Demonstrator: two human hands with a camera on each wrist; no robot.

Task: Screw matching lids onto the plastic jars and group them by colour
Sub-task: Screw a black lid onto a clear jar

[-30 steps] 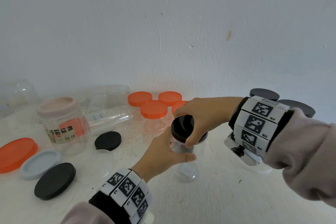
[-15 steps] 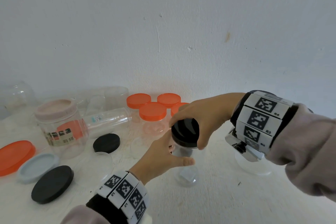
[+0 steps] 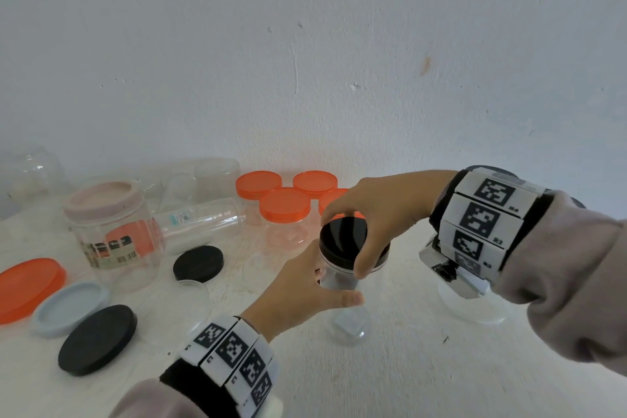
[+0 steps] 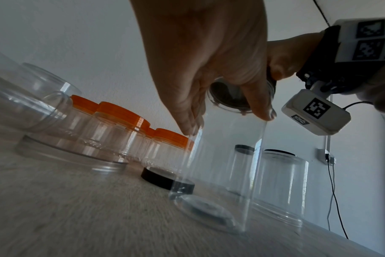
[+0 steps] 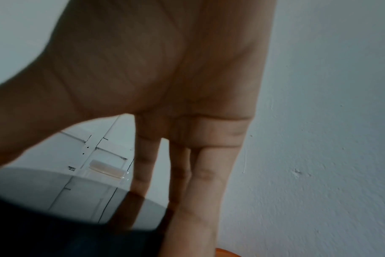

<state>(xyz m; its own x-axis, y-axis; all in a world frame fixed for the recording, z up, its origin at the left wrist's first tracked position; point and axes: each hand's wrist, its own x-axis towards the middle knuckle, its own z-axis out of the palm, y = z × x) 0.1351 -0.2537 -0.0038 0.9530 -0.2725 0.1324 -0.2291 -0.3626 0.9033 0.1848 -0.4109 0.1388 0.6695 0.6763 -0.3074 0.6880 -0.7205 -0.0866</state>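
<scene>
The step in hand was the screwing of a black lid [image 3: 344, 236] onto a tall clear jar [image 3: 342, 285] just below the middle of the head view. The left hand [image 3: 298, 295] had its fingers and thumb curled round the jar's upper wall, holding it upright on the bench [image 3: 407, 383]. The right hand [image 3: 383, 210] came in from the right of the frame, its grip closed over the lid from above with the thumb on the near edge and the fingers on the far rim. In the left wrist view the lid's underside sat in the jar's mouth, though whether the thread had fully seated could not be told.

The next move probably called for a further twist of the right hand while the left kept the jar from turning, then placing the jar with the black-lidded jars [image 4: 277, 182] largely hidden behind the right wrist. The orange-lidded jars [image 3: 285, 210] already stood grouped at the centre against the wall. Two loose black lids [image 3: 198, 263] lay at lower left, beside an orange lid [image 3: 27, 285] and a pale blue lid [image 3: 69, 307], so several jars apparently remained to be capped.
</scene>
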